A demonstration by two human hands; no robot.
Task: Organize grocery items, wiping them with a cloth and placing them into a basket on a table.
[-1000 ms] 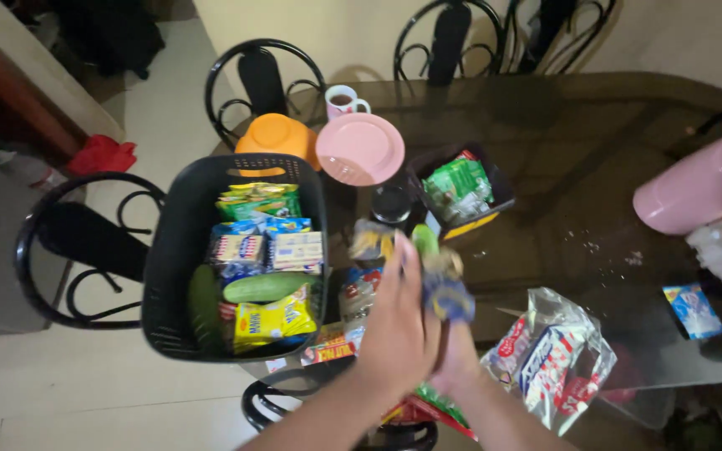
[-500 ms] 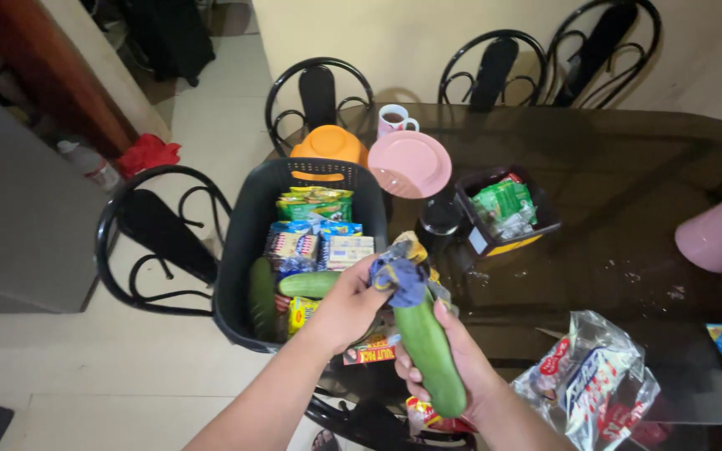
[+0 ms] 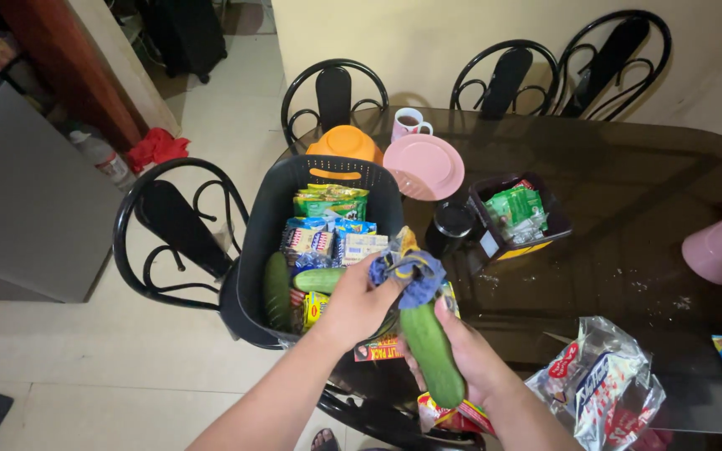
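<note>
Green cucumber (image 3: 430, 351) lies gripped in the right hand (image 3: 461, 355); left hand (image 3: 359, 305) pinches the blue cloth (image 3: 407, 274) at its tip.

Dim indoor light, sharp enough for me.
Soft glare on the dark glass table (image 3: 628, 209); edges bend slightly outward.

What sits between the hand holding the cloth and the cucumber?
Only the cloth. The right hand grips the cucumber bare, while the left hand presses a blue-and-yellow cloth over its top end. Nothing else comes between them.
</note>
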